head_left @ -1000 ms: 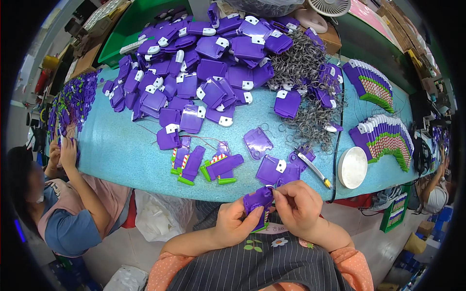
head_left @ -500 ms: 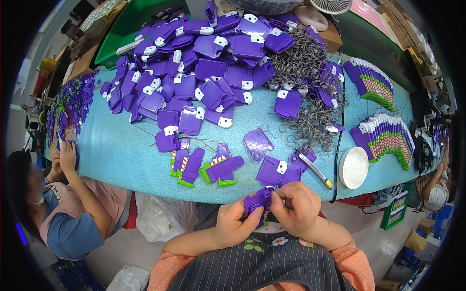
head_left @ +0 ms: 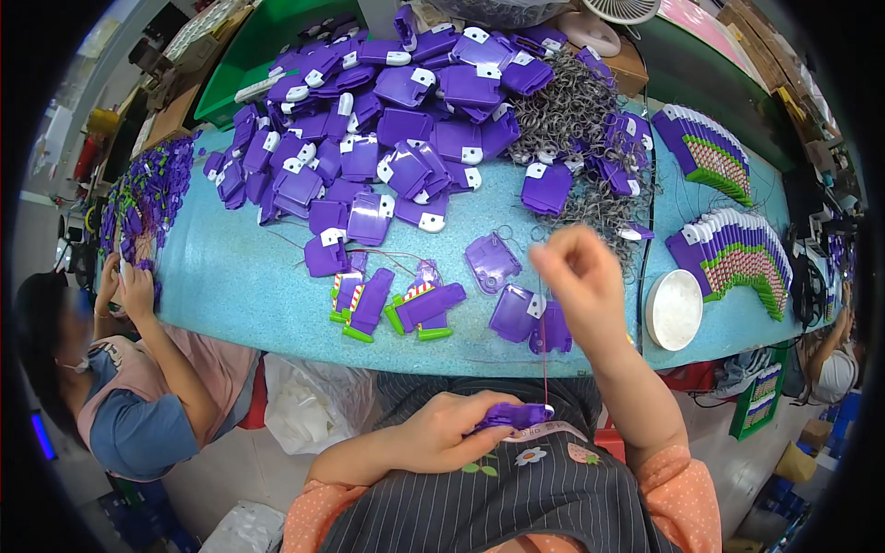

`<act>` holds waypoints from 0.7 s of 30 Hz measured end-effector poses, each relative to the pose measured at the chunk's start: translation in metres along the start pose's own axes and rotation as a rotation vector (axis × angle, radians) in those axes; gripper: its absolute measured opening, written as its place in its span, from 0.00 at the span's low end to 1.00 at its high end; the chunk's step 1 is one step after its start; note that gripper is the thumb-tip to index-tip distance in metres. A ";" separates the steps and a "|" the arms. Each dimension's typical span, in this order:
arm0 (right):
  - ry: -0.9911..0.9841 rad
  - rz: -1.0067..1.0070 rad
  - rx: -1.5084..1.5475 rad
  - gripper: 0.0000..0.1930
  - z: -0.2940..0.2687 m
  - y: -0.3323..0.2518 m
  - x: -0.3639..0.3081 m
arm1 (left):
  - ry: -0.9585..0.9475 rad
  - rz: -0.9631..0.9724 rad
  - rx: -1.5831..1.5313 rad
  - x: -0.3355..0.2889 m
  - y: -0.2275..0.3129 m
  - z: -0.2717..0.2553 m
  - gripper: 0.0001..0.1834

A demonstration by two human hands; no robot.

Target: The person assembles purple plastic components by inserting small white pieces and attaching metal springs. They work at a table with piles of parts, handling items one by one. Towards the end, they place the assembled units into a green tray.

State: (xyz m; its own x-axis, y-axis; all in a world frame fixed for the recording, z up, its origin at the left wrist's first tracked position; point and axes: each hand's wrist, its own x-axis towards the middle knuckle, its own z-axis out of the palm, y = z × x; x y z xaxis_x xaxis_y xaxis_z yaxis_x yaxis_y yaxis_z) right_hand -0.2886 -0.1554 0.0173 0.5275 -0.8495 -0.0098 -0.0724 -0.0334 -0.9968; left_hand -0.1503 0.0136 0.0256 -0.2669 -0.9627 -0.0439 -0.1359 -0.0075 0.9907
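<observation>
My left hand [head_left: 450,431] is wrapped round a small purple plastic case [head_left: 516,417] with a white corner, close to my apron. From that corner a thin reddish thread [head_left: 545,364] runs straight up. Its upper end goes to my right hand [head_left: 588,288], raised over the table with the fingers pinched together and slightly blurred. Beneath and beside that hand lie a purple case with a white corner [head_left: 513,313] and a clear purple cover [head_left: 491,262]. Several purple pieces with green ends and striped strips [head_left: 371,302] lie left of these.
A big pile of purple cases [head_left: 406,127] fills the back, beside a heap of grey rings [head_left: 564,115]. At right are a white bowl [head_left: 674,311] and two fanned rows of finished-looking pieces [head_left: 735,263]. A co-worker [head_left: 157,387] sits at left, near a green bin [head_left: 221,88].
My right hand has left the case and moved up and away over the table, drawing the thread out taut. My left hand has lowered slightly with the case, which is now tilted flatter.
</observation>
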 end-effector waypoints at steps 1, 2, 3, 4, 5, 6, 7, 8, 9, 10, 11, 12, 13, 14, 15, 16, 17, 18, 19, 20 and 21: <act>0.101 -0.009 -0.049 0.13 0.003 0.002 0.010 | -0.008 -0.083 -0.112 -0.003 0.003 0.000 0.15; 0.201 -0.018 -0.098 0.15 0.007 0.004 0.018 | 0.101 -0.047 -0.271 -0.007 -0.001 0.003 0.16; 0.169 -0.093 -0.308 0.16 0.012 0.008 0.023 | 0.252 -0.086 -0.439 -0.007 0.003 0.004 0.16; 0.136 -0.169 -0.516 0.16 0.017 0.011 0.027 | 0.405 -0.124 -0.605 -0.004 0.011 0.005 0.17; 0.102 -0.247 -0.724 0.17 0.023 0.013 0.032 | 0.559 -0.161 -0.771 -0.003 0.015 0.005 0.17; 0.080 -0.120 -0.899 0.21 0.030 0.009 0.038 | 0.553 -0.095 -0.746 -0.004 0.005 0.000 0.18; 0.054 -0.081 -0.977 0.21 0.034 0.009 0.045 | 0.558 -0.075 -0.692 -0.005 0.001 0.000 0.17; 0.029 -0.040 -1.054 0.20 0.037 0.010 0.053 | 0.562 -0.056 -0.637 -0.004 -0.001 0.001 0.17; -0.003 -0.003 -1.134 0.20 0.040 0.010 0.059 | 0.571 -0.035 -0.586 -0.004 -0.001 0.001 0.17; -0.035 -0.042 -1.120 0.19 0.040 0.014 0.063 | 0.546 -0.034 -0.567 -0.003 -0.002 0.001 0.17; -0.066 -0.080 -1.106 0.19 0.036 0.019 0.067 | 0.536 -0.042 -0.604 -0.002 -0.004 0.001 0.17; -0.096 -0.116 -1.094 0.18 0.033 0.021 0.068 | 0.524 -0.051 -0.643 0.001 -0.006 0.000 0.17; -0.093 -0.137 -1.068 0.16 0.030 0.021 0.067 | 0.509 -0.060 -0.682 0.003 -0.008 -0.002 0.17; -0.087 -0.158 -1.042 0.14 0.027 0.019 0.065 | 0.494 -0.099 -0.715 0.006 -0.008 -0.005 0.17; -0.082 -0.180 -1.018 0.12 0.022 0.015 0.062 | 0.496 -0.104 -0.728 0.008 -0.010 -0.006 0.17; -0.045 -0.225 -0.937 0.10 0.017 0.008 0.054 | 0.499 -0.108 -0.744 0.011 -0.014 -0.006 0.17; -0.005 -0.268 -0.856 0.08 0.011 -0.002 0.039 | 0.500 -0.113 -0.759 0.013 -0.016 -0.006 0.18; 0.036 -0.307 -0.778 0.06 0.003 -0.012 0.022 | 0.503 -0.107 -0.767 0.015 -0.017 -0.005 0.17; 0.058 -0.254 -0.661 0.04 -0.009 -0.021 0.005 | 0.508 -0.099 -0.775 0.017 -0.018 -0.003 0.17; 0.085 -0.198 -0.552 0.04 -0.022 -0.031 -0.014 | 0.507 -0.091 -0.790 0.020 -0.019 0.001 0.17; 0.180 -0.166 -0.481 0.03 -0.034 -0.039 -0.034 | 0.475 -0.130 -0.797 0.020 -0.018 0.003 0.17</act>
State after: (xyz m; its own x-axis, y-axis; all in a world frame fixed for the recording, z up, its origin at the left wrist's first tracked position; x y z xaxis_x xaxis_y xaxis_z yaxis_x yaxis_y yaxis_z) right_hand -0.3327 -0.1435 0.0592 0.4144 -0.8876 0.2011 -0.4021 -0.3768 -0.8345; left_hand -0.1564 -0.0044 0.0066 0.1461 -0.9495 -0.2775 0.6037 -0.1366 0.7854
